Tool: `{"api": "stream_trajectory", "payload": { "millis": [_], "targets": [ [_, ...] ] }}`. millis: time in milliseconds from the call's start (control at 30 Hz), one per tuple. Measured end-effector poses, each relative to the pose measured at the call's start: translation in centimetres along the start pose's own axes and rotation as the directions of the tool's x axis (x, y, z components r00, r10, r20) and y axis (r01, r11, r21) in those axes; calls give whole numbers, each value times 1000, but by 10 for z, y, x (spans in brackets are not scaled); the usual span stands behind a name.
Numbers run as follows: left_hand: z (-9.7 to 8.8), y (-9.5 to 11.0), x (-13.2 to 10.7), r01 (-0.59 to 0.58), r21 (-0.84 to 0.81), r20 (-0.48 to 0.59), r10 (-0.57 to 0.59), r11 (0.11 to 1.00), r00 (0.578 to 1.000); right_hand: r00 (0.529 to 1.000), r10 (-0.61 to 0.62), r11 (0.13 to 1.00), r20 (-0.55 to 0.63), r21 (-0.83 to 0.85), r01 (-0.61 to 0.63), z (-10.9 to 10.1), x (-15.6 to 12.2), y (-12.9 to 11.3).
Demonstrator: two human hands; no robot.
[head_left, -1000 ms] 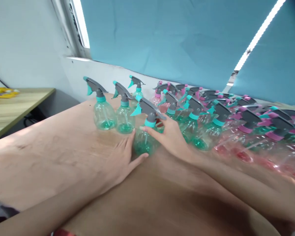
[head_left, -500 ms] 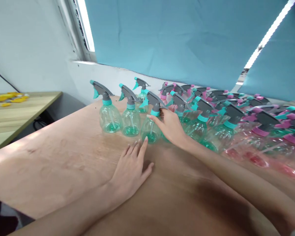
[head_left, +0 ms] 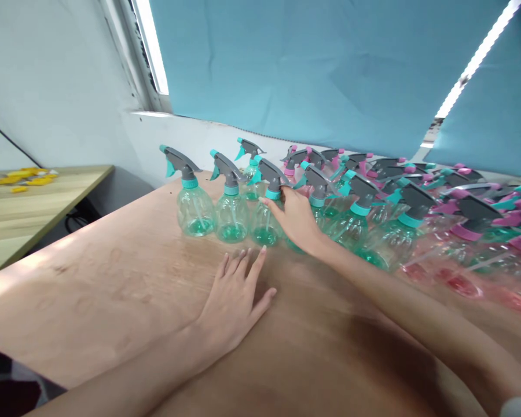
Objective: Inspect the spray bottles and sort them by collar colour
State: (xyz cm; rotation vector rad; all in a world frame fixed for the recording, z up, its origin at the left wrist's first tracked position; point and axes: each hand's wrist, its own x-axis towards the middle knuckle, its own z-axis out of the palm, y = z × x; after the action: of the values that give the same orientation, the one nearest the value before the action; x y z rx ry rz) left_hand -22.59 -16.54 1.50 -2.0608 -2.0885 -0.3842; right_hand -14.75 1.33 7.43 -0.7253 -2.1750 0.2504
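My right hand [head_left: 296,217] is closed around the neck of a green spray bottle [head_left: 265,226], thumb at the front and the other fingers behind it. This bottle stands upright, its grey trigger head and turquoise nozzle pointing left. My left hand [head_left: 237,292] lies flat on the wooden table [head_left: 125,301], fingers spread and tips just in front of the bottles. To the left of the held bottle are two more green ones, a nearer spray bottle [head_left: 231,223] and an outer spray bottle [head_left: 196,211]. Another spray bottle [head_left: 250,174] stands behind them.
Rows of green and pink spray bottles, among them a pink one [head_left: 462,278], crowd the table's right side. A blue sheet [head_left: 330,69] hangs along the wall behind. At the far left a second table [head_left: 39,202] holds yellow pieces [head_left: 28,175].
The held bottle has moved slightly back, more into line with the two bottles on its left. My right hand went with it; my left hand has barely moved.
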Motion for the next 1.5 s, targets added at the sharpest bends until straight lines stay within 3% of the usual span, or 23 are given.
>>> {"api": "stream_trajectory", "payload": {
  "millis": [667, 833, 1000, 1100, 1200, 1367, 1500],
  "targets": [
    [4, -2, 2, -4, -23, 8, 4, 1000, 1000, 998, 30, 999, 57, 38, -32, -5, -7, -8],
    [3, -3, 1, -6, -39, -9, 6, 999, 1000, 993, -3, 999, 119, 45, -3, -27, -26, -16],
    [-2, -2, 1, -15, -56, -22, 14, 998, 1000, 990, -43, 998, 132, 59, 36, -76, -43, -17],
    [-5, -2, 3, -39, -81, -51, 35, 996, 998, 998, -47, 992, -44, -121, 41, -109, -33, -12],
    [-6, -4, 4, -79, -119, -89, 69, 990, 994, 996, 13, 959, -84, -281, -36, -124, -9, -5],
    [-6, -8, 5, -127, -178, -158, 99, 976, 982, 993, 118, 949, 28, -297, -104, -113, 25, 5],
    [-13, -4, 3, -89, -237, -118, 62, 967, 991, 987, 155, 944, 53, -303, -132, -103, 35, 9]
  ]
}}
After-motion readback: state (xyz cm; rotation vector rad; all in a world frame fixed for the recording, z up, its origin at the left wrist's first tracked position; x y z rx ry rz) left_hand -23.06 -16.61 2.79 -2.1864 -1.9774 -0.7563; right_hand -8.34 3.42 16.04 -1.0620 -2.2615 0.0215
